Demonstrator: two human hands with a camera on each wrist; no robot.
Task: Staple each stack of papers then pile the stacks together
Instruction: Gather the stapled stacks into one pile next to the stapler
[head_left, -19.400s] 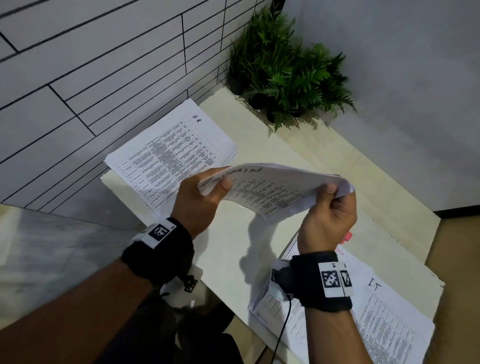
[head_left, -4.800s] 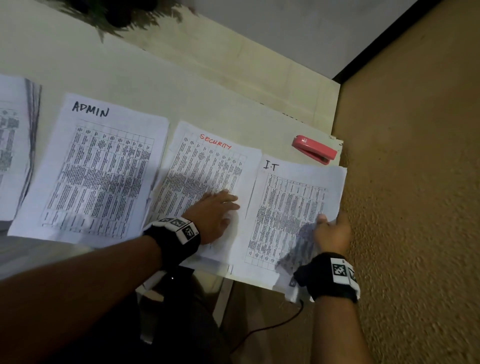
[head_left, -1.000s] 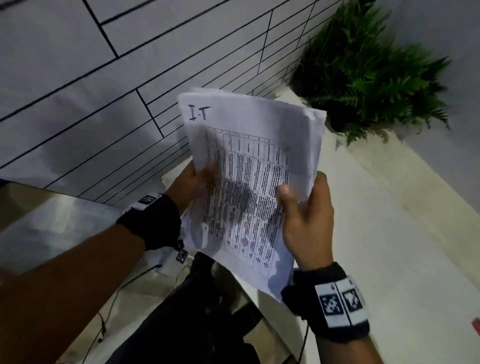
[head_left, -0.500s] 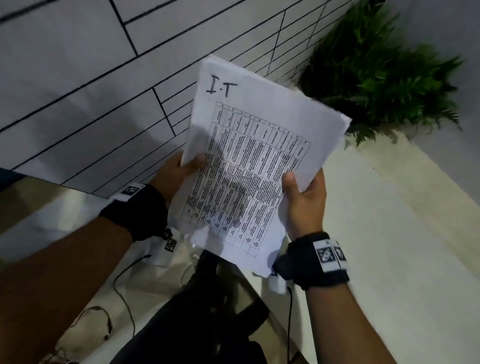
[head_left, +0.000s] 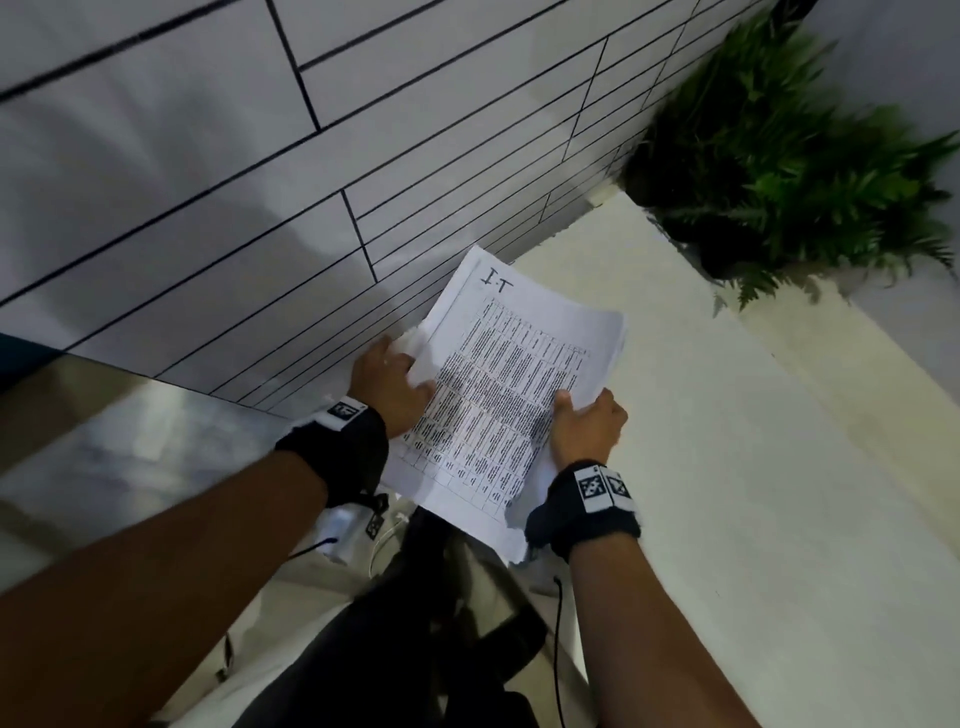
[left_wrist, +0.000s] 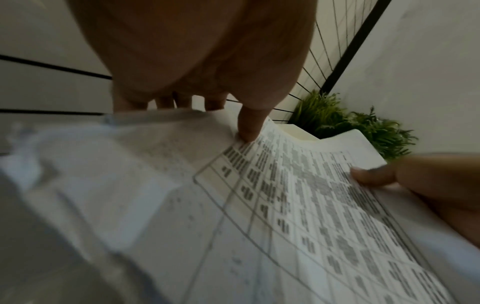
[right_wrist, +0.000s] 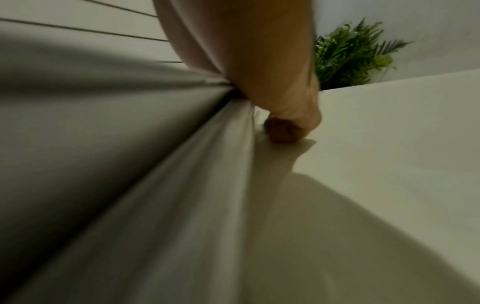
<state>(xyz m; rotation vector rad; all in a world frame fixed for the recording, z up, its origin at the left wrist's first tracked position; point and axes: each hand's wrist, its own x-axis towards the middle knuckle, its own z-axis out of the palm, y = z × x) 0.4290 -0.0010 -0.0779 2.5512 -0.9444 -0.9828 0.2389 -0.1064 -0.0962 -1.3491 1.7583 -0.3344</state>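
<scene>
Hands (head_left: 395, 384) (head_left: 589, 428) are gripping both sides of the white printed "I.T" paper stack (head_left: 509, 384), lowering it to the cream bench (head_left: 727, 467) for piling.

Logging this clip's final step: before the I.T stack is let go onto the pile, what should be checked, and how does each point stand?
1. Left hand grip on the white printed I.T paper stack: ok.
2. Right hand grip on its right edge: ok.
3. Stack stapled: cannot tell.
4. White sheets beneath, edges aligned: not ok.
5. Cream tabletop beside it free: ok.
6. Green fern clear of stack: ok.
</scene>
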